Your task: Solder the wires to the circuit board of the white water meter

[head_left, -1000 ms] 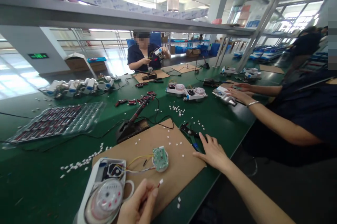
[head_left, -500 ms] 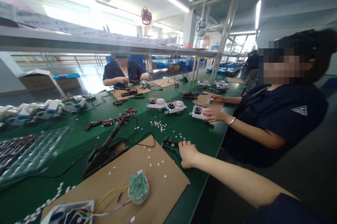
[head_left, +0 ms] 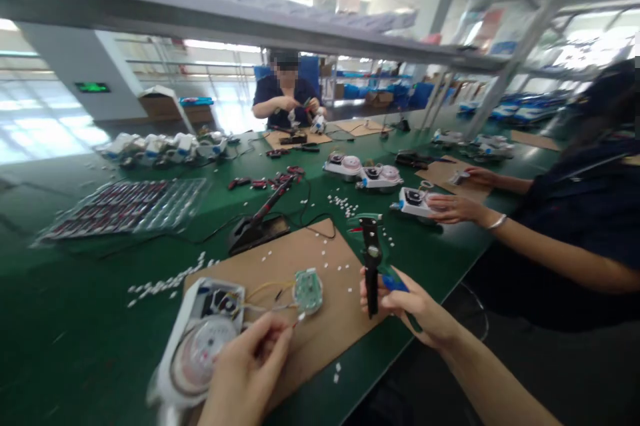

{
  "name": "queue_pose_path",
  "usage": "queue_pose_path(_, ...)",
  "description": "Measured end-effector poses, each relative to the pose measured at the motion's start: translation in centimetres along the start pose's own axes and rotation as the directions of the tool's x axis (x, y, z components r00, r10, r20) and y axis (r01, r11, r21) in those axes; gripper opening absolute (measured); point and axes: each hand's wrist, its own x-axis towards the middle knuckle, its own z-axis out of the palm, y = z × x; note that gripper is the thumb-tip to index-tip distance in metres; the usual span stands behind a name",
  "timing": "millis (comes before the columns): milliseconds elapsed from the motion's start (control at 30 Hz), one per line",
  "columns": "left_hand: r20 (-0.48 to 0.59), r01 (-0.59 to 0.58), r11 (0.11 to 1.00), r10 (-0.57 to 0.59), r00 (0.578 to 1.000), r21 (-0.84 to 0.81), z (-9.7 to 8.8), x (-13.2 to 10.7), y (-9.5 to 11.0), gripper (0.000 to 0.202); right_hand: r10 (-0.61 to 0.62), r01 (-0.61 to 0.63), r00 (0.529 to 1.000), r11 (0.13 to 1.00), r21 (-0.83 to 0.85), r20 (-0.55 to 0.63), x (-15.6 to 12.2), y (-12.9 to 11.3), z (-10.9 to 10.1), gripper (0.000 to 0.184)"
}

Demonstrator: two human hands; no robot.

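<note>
My right hand [head_left: 410,306] is closed around the handles of wire strippers [head_left: 371,259], with a black body, green parts and a blue grip, held upright above the right edge of a brown board. My left hand [head_left: 255,359] pinches a thin wire [head_left: 295,325] with a small white piece at its end. Beside that hand lies a white housing [head_left: 187,326] with a round clear-covered part and a black part inside. Yellow and pale wires run from it to a round green circuit board [head_left: 307,291] on the brown board [head_left: 340,313].
Behind the board stands a soldering iron in its holder [head_left: 257,233]. Small white connectors [head_left: 170,283] lie scattered on the green table. A clear tray of dark red parts [head_left: 130,206] sits at left. One co-worker's hand [head_left: 457,207] touches another white housing [head_left: 415,203]; another person [head_left: 287,96] works opposite.
My right hand has lifted the wire strippers off the table and brought them upright. My left hand has come into view, pinching a wire. The view has turned left and down.
</note>
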Motion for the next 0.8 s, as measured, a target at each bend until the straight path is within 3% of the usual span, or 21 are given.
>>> queue_pose_path(67,0.142,0.000,1.000,0.002,0.990,-0.013,0.4,0.2,0.7,0.042,0.017,-0.017,0.996,1.000,0.003,0.084,-1.7,1.1,1.4,0.057)
queue_pose_path(100,0.155,0.014,0.999,-0.009,0.988,-0.031,0.5,0.3,0.8,0.041,0.020,-0.013,0.993,0.998,-0.062,0.120,-2.2,1.5,2.0,0.054)
queue_pose_path(233,0.120,0.053,0.990,-0.038,0.992,-0.127,0.9,0.4,0.4,0.032,0.098,-0.008,0.966,0.934,-0.356,0.237,-2.7,2.0,3.7,0.048)
queue_pose_path(367,0.074,0.054,0.988,-0.043,0.996,-0.146,1.3,-0.1,0.4,0.026,0.114,0.040,0.947,0.886,-0.462,0.301,-2.1,1.8,5.5,0.038)
queue_pose_path(633,0.025,-0.008,0.999,0.007,1.000,0.042,1.9,-0.4,0.4,0.020,0.136,0.047,0.961,0.778,-0.627,0.241,-2.2,3.0,6.4,0.028)
queue_pose_path(800,0.023,-0.015,0.998,0.013,1.000,0.054,1.9,-0.7,0.6,0.022,0.112,0.069,0.969,0.735,-0.674,0.222,-2.5,2.7,6.4,0.025)
